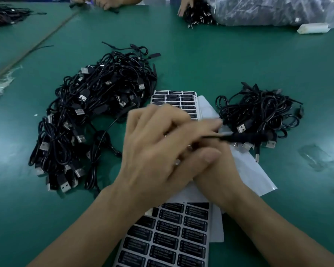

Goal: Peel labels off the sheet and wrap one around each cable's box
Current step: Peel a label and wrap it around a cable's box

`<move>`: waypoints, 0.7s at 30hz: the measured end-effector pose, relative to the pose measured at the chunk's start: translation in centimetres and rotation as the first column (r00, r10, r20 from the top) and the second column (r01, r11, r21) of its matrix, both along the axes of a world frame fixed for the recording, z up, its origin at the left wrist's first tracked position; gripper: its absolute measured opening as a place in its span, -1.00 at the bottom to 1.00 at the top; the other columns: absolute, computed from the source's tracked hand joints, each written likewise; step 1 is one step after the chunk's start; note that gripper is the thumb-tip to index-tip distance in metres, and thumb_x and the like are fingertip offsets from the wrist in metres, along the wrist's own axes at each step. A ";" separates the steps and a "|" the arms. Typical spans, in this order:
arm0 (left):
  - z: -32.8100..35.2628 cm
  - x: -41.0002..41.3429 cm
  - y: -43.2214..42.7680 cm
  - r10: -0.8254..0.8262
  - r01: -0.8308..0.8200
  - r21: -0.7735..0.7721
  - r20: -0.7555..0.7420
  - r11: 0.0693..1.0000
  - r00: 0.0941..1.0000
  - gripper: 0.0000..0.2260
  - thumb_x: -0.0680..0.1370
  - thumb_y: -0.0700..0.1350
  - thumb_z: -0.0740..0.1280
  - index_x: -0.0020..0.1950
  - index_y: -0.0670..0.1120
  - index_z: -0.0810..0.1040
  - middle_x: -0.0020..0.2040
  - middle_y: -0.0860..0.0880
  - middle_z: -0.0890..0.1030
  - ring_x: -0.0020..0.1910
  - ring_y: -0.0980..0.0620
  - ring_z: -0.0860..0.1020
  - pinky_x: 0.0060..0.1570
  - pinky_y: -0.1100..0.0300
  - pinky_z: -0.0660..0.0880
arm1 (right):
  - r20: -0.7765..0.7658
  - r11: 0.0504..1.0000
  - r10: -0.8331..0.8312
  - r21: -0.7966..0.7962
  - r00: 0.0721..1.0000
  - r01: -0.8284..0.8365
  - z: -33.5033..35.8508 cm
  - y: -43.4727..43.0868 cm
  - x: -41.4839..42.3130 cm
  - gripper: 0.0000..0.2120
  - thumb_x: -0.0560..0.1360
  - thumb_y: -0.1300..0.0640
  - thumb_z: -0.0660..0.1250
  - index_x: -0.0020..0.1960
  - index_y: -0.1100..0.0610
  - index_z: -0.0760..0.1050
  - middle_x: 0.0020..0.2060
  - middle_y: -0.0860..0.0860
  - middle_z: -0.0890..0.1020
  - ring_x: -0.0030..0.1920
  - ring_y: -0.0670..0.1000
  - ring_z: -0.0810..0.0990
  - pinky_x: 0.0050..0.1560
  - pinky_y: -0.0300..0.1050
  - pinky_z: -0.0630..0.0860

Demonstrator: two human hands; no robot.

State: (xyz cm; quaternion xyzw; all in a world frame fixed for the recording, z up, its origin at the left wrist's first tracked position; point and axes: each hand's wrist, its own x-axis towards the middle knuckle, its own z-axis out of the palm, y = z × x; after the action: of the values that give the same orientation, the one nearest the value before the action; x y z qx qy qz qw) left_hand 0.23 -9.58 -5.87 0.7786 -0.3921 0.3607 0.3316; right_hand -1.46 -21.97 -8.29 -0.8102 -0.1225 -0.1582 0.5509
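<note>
My left hand (154, 149) lies over my right hand (218, 170) at the middle of the green table. Between them they hold a black cable whose small box (245, 137) sticks out to the right of the fingers. What the fingers pinch underneath is hidden and blurred. A sheet of black labels (168, 236) lies under my forearms at the near edge. A second label sheet (174, 99) lies just beyond my hands. A big pile of black USB cables (96, 112) sits to the left, a smaller pile (258, 114) to the right.
Empty white backing sheets (251, 170) lie under and to the right of my hands. Other people's hands (102, 1) work at the far edge, beside a plastic bag of cables (268, 10). A scrap of clear film (314, 157) lies at the right.
</note>
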 end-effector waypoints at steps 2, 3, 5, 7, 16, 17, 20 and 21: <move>-0.4 1.0 0.7 0.065 -0.070 -0.113 -0.049 0.991 0.997 -0.65 0.67 0.15 0.13 0.25 -0.04 0.54 -0.08 0.00 0.50 -0.12 -0.05 0.51 -0.06 -0.06 0.45 | 0.072 1.000 -0.004 0.008 0.997 0.003 0.7 -0.2 0.5 -0.86 0.55 0.17 0.34 0.02 0.00 0.64 -0.13 -0.15 0.67 -0.08 -0.12 0.65 -0.06 -0.10 0.60; -0.2 1.5 1.2 0.129 -0.145 -0.155 -0.110 0.977 0.986 -0.66 0.66 0.12 0.15 0.23 -0.06 0.57 -0.06 0.02 0.49 -0.12 -0.03 0.50 -0.12 -0.13 0.48 | 0.080 0.999 -0.030 0.023 0.996 0.028 1.0 -0.6 0.9 -0.88 0.58 0.06 0.30 -0.01 -0.09 0.61 -0.15 -0.18 0.65 -0.11 -0.13 0.63 -0.10 -0.18 0.56; -0.4 1.7 1.4 0.233 -0.264 -0.166 -0.184 0.950 0.955 -0.72 0.65 -0.01 0.20 0.07 -0.13 0.64 -0.10 0.00 0.51 -0.15 -0.02 0.49 -0.21 -0.16 0.47 | 0.070 0.988 -0.135 0.085 0.988 0.129 1.6 -1.2 1.1 -0.84 0.59 -0.05 0.22 -0.05 -0.09 0.56 -0.23 -0.15 0.61 -0.21 -0.16 0.57 -0.22 -0.29 0.49; -0.5 2.4 2.4 0.278 -0.313 -0.115 -0.244 0.943 0.929 -0.79 0.63 -0.09 0.22 -0.07 -0.13 0.61 -0.15 0.00 0.54 -0.18 -0.04 0.49 -0.23 -0.12 0.46 | 0.043 0.962 -0.212 0.186 0.976 0.201 2.3 -2.3 1.2 -0.80 0.63 -0.02 0.19 -0.05 0.01 0.54 -0.19 -0.02 0.64 -0.28 -0.12 0.57 -0.30 -0.23 0.51; 1.1 3.7 5.5 0.620 -0.402 0.487 -0.470 0.776 0.628 -0.80 0.53 0.07 0.10 -0.09 0.14 0.51 -0.33 0.12 0.58 -0.34 0.00 0.54 -0.30 0.09 0.49 | -0.079 0.777 -0.622 -0.186 0.779 0.602 6.4 -10.8 4.0 -0.61 0.36 -0.24 0.30 0.07 -0.08 0.62 -0.40 -0.15 0.62 -0.39 0.03 0.55 -0.21 0.00 0.55; 1.3 3.7 5.7 0.603 -0.349 0.514 -0.494 0.784 0.627 -0.84 0.54 0.05 0.14 -0.05 0.17 0.52 -0.32 0.13 0.59 -0.32 0.02 0.56 -0.27 0.09 0.50 | -0.071 0.736 -0.664 -0.239 0.745 0.633 6.6 -11.5 4.2 -0.62 0.36 -0.23 0.30 0.03 -0.03 0.64 -0.36 -0.13 0.64 -0.38 0.04 0.57 -0.24 -0.09 0.52; 1.3 3.5 5.5 0.519 -0.182 0.542 -0.574 0.820 0.633 -0.86 0.51 0.10 0.22 0.06 0.23 0.46 -0.34 0.12 0.61 -0.28 0.08 0.57 -0.22 0.10 0.51 | -0.108 0.659 -0.730 -0.370 0.675 0.654 6.6 -12.8 4.5 -0.68 0.43 -0.19 0.34 -0.13 0.05 0.64 -0.35 -0.05 0.60 -0.32 0.11 0.60 -0.34 -0.21 0.41; 1.2 3.4 5.3 0.508 -0.167 0.539 -0.581 0.826 0.636 -0.81 0.50 0.20 0.21 0.08 0.23 0.43 -0.33 0.11 0.60 -0.27 0.08 0.57 -0.20 0.09 0.51 | -0.126 0.645 -0.740 -0.410 0.660 0.645 6.5 -12.9 4.6 -0.67 0.44 -0.21 0.36 -0.19 0.06 0.63 -0.35 -0.04 0.58 -0.24 0.17 0.61 -0.34 -0.18 0.40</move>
State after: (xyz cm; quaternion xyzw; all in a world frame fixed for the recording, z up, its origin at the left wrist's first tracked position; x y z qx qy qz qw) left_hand 3.66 -4.31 -4.63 0.9693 -0.1482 -0.0042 0.1961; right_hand 3.09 -34.91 -1.79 -0.8878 0.2557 -0.2185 0.3141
